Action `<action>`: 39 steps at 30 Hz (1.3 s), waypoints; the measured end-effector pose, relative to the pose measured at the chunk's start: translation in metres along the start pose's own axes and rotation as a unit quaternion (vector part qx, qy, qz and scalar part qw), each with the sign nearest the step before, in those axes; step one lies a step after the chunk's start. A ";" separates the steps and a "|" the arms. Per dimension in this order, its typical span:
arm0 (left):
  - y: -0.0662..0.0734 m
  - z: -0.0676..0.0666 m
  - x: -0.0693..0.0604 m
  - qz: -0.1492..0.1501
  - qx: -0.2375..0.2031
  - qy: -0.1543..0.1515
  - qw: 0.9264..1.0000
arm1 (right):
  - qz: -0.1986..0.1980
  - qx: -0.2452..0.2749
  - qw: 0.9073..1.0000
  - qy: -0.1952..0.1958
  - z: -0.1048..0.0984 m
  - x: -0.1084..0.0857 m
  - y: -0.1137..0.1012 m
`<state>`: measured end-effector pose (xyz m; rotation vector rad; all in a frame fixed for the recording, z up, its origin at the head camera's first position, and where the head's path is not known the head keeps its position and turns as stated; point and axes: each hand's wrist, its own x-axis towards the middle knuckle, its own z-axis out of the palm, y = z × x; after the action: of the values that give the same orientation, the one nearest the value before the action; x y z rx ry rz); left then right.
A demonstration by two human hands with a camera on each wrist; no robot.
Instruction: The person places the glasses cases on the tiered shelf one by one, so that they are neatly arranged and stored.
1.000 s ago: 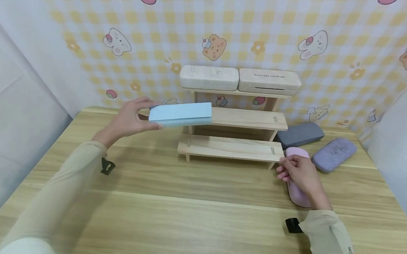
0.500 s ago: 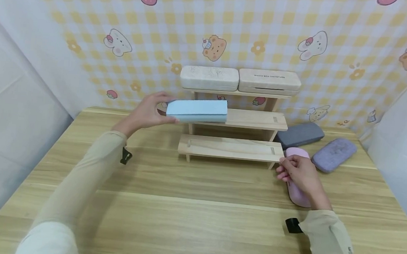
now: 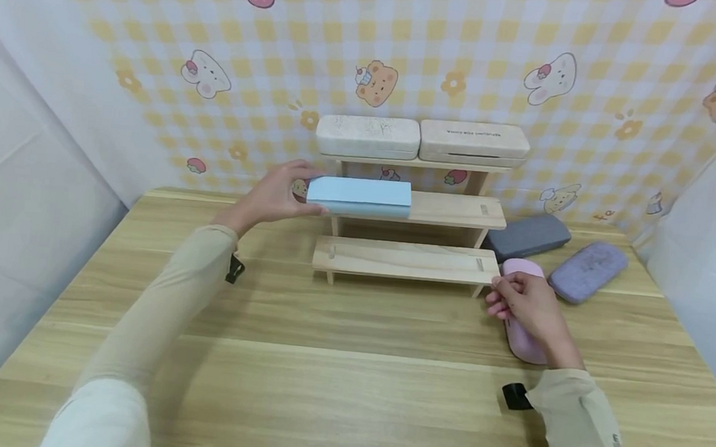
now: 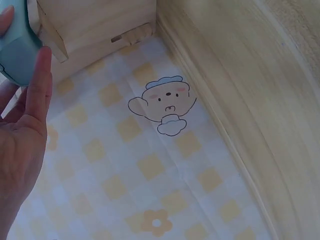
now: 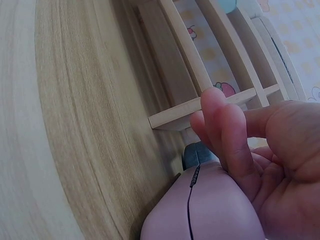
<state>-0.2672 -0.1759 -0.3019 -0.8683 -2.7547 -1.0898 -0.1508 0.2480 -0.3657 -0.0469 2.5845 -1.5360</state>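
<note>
My left hand (image 3: pixel 277 193) grips the left end of a light blue glasses case (image 3: pixel 359 196), thumb in front and fingers behind. The case lies along the left half of the middle tier of a three-tier wooden display rack (image 3: pixel 406 262); in the left wrist view only the end of the case (image 4: pixel 19 50) shows. With its fingertips, my right hand (image 3: pixel 526 306) pinches the right front corner of the bottom tier. Beneath that hand a pink glasses case (image 5: pixel 205 210) lies on the table, partly covered.
Two pale cases, one white (image 3: pixel 368 137) and one beige (image 3: pixel 473 143), stand side by side on the top tier. Right of the rack, a dark grey case (image 3: pixel 529 237) and a greyish-purple case (image 3: pixel 587 272) lie on the wooden table (image 3: pixel 343 392). Checked cloth (image 3: pixel 311 28) hangs behind.
My left hand has carried the light blue case to the right, and it has straightened and come down onto the middle tier. My right hand has stayed at the rack's corner.
</note>
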 end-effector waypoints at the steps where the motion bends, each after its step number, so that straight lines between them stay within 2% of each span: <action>1: 0.000 0.000 0.000 0.001 0.004 -0.003 1.000 | 0.001 0.001 1.000 0.000 0.000 0.000 0.000; 12: 0.001 0.003 0.007 -0.010 0.061 -0.018 0.998 | -0.001 0.004 1.000 -0.001 0.000 -0.001 0.002; 22: 0.003 0.005 0.010 -0.023 0.032 -0.030 0.999 | -0.007 -0.001 1.000 -0.001 0.000 0.000 0.001; 29: 0.000 0.005 0.009 -0.038 -0.034 -0.043 0.998 | 0.002 -0.001 1.000 -0.003 0.000 0.001 0.003; 39: -0.003 0.005 0.010 -0.043 -0.055 -0.041 0.997 | 0.003 -0.012 1.000 0.003 -0.001 -0.001 0.000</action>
<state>-0.2767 -0.1698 -0.3052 -0.8325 -2.8458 -1.2586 -0.1504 0.2485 -0.3653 -0.0368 2.6053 -1.5039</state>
